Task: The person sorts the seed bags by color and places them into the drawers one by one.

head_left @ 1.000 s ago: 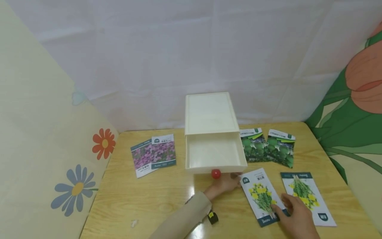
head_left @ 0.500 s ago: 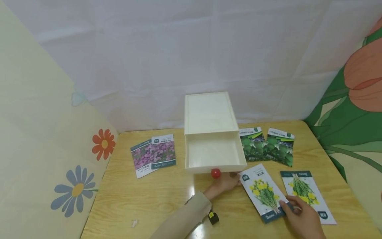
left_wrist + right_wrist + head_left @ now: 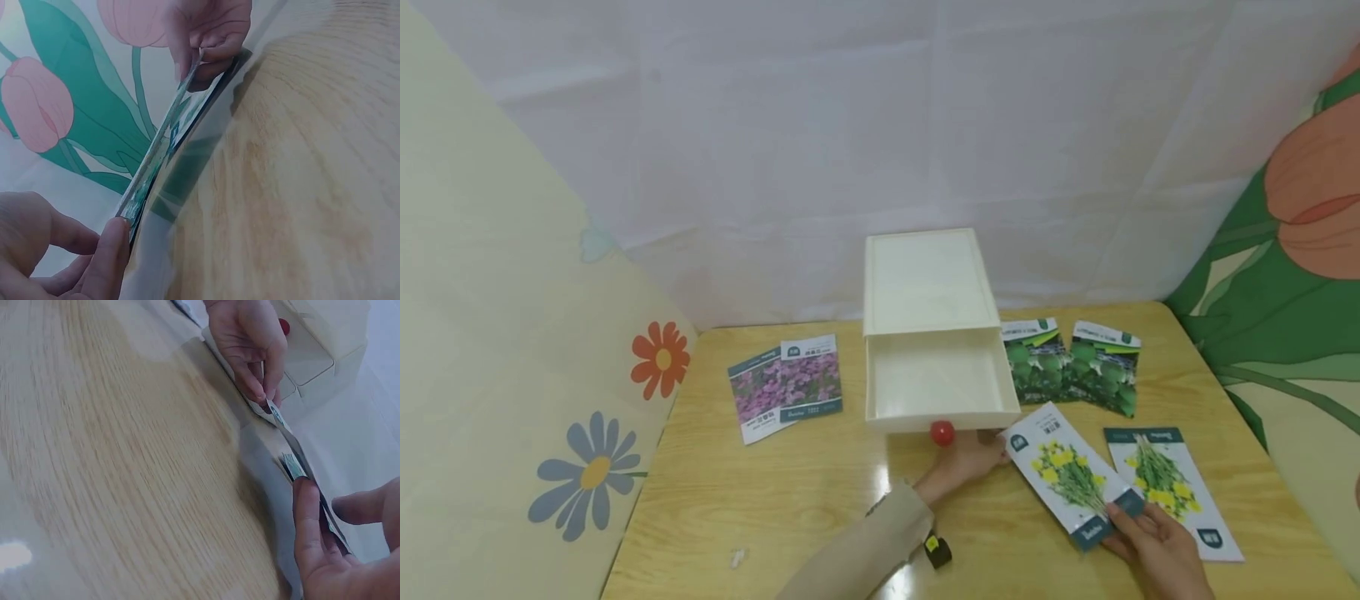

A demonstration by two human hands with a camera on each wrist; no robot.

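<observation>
A white seed packet (image 3: 1070, 477) with yellow flowers on its front is held between both hands. My left hand (image 3: 972, 461) pinches its upper left corner, just below the drawer's red knob. At the dark lower end, my right hand (image 3: 1157, 546) grips it with the thumb on the front and fingers behind. Both wrist views show the packet (image 3: 153, 156) nearly edge-on, raised over the wooden table with a shadow below. A second yellow-flower packet (image 3: 1176, 500) lies flat on the right, partly covered by the right hand.
A white box (image 3: 928, 283) stands at the back with its drawer (image 3: 943, 379) pulled out and a red knob (image 3: 942, 432). Two purple-flower packets (image 3: 811, 379) overlap on the left. Two green-leaf packets (image 3: 1103, 367) lie right of the box. A white scrap (image 3: 737, 558) is near the front left.
My right hand has moved slightly right and lifted the held packet's lower end, so the packet is turned and tilted more. My left hand stays at its corner.
</observation>
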